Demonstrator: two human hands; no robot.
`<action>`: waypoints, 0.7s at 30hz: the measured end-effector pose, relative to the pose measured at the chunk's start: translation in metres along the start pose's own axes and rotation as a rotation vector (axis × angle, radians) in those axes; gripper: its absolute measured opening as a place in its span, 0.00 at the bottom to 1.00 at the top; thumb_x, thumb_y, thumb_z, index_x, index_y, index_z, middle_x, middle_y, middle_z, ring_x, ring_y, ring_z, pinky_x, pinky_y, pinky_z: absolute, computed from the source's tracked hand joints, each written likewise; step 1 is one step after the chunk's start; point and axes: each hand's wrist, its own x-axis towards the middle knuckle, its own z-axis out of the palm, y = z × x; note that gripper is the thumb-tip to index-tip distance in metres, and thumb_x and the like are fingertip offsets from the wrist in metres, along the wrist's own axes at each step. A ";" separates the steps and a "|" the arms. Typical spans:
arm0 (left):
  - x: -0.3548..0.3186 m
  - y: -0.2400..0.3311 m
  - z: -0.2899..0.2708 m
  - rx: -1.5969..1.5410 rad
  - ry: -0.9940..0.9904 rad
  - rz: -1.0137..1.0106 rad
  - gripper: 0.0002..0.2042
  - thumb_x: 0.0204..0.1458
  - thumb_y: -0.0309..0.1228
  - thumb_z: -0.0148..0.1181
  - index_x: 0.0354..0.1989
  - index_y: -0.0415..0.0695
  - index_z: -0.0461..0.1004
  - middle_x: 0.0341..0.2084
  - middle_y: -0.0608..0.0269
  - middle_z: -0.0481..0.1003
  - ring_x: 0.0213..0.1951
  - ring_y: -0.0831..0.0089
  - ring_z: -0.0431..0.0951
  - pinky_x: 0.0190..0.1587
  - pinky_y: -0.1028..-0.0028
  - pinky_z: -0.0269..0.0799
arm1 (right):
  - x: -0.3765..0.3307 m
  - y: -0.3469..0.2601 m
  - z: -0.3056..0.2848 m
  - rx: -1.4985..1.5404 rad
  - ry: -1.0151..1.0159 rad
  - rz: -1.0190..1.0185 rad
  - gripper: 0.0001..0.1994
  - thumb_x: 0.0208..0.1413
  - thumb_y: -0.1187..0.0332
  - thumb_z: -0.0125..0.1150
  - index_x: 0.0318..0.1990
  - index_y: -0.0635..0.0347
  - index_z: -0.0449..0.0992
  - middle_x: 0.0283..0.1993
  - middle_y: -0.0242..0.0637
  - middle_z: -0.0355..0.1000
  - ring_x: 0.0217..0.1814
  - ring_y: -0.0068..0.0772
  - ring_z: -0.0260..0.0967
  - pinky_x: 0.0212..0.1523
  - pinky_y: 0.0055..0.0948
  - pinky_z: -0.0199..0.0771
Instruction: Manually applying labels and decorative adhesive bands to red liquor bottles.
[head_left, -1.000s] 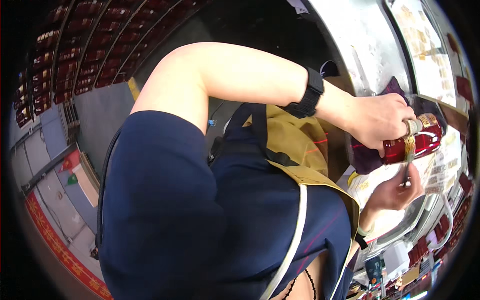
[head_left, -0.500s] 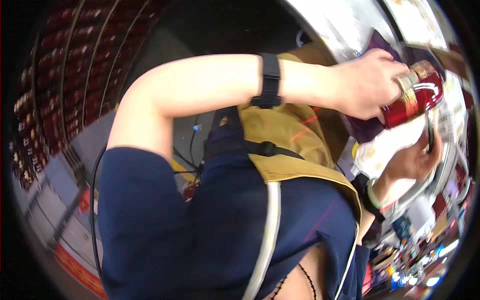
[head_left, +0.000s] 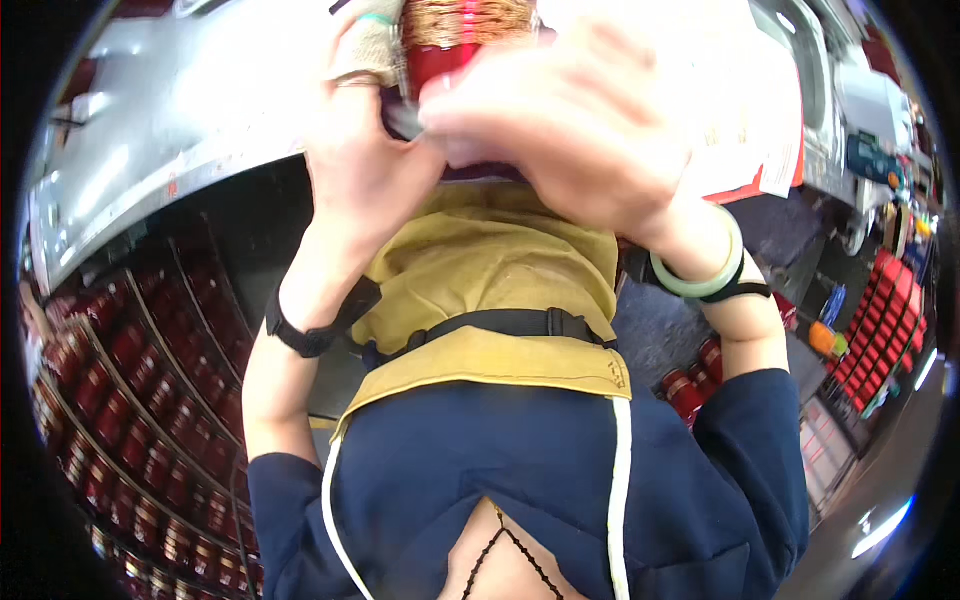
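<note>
Working at red container (head_left: 438, 64) | left hand (head_left: 362, 165) — left side | right hand (head_left: 585, 135) — blurred

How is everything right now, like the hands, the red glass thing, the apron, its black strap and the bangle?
Left hand: fingers at the vessel's left side
Right hand: blurred, at the vessel's front; grip unclear
Red glass vessel: gold-banded, partly hidden, cut off by the picture's top
Apron: worn, wrinkled
Black strap: across the apron, looks fastened
Pale bangle: around the right wrist
</note>
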 end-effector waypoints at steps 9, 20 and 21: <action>-0.021 -0.018 -0.012 -0.005 -0.250 -0.297 0.38 0.50 0.20 0.72 0.71 0.37 0.62 0.57 0.49 0.77 0.56 0.64 0.79 0.58 0.67 0.76 | 0.001 -0.002 0.012 -0.015 0.120 0.038 0.12 0.45 0.71 0.67 0.39 0.47 0.82 0.37 0.24 0.78 0.36 0.28 0.74 0.42 0.30 0.74; -0.021 -0.027 -0.007 -0.180 -0.166 -0.181 0.49 0.41 0.25 0.80 0.74 0.36 0.58 0.66 0.48 0.70 0.66 0.62 0.71 0.70 0.64 0.64 | -0.001 0.012 0.010 -0.058 0.171 0.086 0.16 0.44 0.81 0.67 0.42 0.56 0.86 0.39 0.32 0.82 0.39 0.30 0.81 0.40 0.34 0.77; -0.021 -0.024 -0.005 -0.212 -0.129 -0.203 0.46 0.43 0.25 0.79 0.73 0.36 0.59 0.66 0.47 0.70 0.66 0.61 0.71 0.70 0.64 0.64 | 0.001 0.012 0.010 -0.115 0.126 0.109 0.16 0.44 0.78 0.67 0.42 0.53 0.85 0.40 0.29 0.82 0.39 0.30 0.79 0.41 0.34 0.76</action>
